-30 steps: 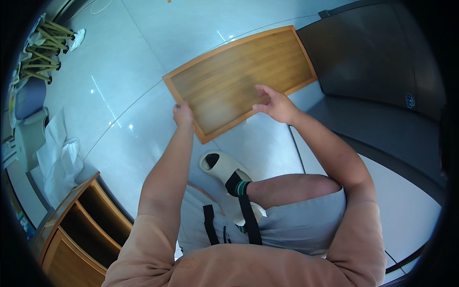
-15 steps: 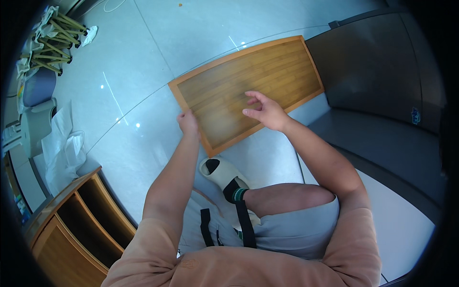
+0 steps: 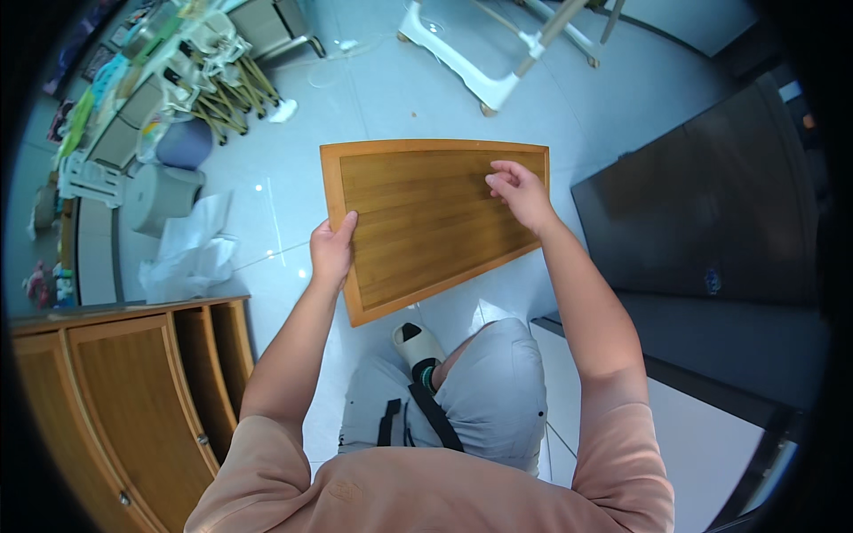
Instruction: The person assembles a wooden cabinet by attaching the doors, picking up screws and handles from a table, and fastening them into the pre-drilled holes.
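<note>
Panel (image 3: 426,226) | left hand (image 3: 331,252) pinching its left edge | right hand (image 3: 524,197) half-spread over it

Panel (image 3: 435,235) ahead; left hand (image 3: 332,250) at its left edge, right hand (image 3: 522,197) over its right part. Shoe (image 3: 423,345) on near side. Cabinet (image 3: 124,382) near left, plastic sheet (image 3: 191,253) behind it. Wheeled stand (image 3: 462,69) beyond panel.

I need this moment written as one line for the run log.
left hand grip: closed on wooden panel, left edge | right hand grip: over panel, contact unclear | wooden cabinet: lower left
</note>
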The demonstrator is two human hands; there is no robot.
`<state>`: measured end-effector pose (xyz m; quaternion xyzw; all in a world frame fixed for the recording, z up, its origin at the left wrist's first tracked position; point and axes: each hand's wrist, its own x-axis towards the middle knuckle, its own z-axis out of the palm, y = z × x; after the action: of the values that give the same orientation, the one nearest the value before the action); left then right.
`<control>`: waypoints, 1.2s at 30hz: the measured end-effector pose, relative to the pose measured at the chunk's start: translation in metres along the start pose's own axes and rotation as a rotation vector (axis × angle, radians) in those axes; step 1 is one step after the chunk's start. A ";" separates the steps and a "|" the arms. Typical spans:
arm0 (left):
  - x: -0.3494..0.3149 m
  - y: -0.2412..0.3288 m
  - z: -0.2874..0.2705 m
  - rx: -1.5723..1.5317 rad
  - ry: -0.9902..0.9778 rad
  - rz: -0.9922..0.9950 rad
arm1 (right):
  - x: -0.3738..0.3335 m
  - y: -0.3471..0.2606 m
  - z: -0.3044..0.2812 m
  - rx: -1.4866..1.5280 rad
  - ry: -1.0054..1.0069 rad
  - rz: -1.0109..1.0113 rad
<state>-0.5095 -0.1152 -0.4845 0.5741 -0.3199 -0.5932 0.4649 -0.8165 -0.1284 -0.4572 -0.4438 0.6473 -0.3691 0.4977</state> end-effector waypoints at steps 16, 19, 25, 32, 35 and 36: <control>-0.288 0.330 -0.171 0.147 0.410 0.228 | -0.096 -0.375 0.151 -0.832 -0.328 -0.997; -0.369 0.346 -0.192 0.034 0.500 0.203 | -0.110 -0.414 0.203 -0.742 -0.661 -1.130; -0.517 0.303 -0.219 -0.153 0.797 0.333 | -0.217 -0.442 0.320 -0.740 -1.182 -1.011; -0.663 0.269 -0.222 -0.083 1.171 0.433 | -0.381 -0.445 0.376 -0.630 -1.296 -1.234; -0.695 0.295 -0.240 0.734 1.698 0.177 | -0.428 -0.480 0.399 -0.552 -1.149 -1.300; -0.705 0.291 -0.252 1.070 1.911 0.241 | -0.444 -0.493 0.413 -0.548 -1.109 -1.294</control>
<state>-0.2742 0.4659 0.0177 0.8886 -0.0981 0.3599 0.2670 -0.2641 0.1107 0.0412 -0.9400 0.0022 -0.1424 0.3100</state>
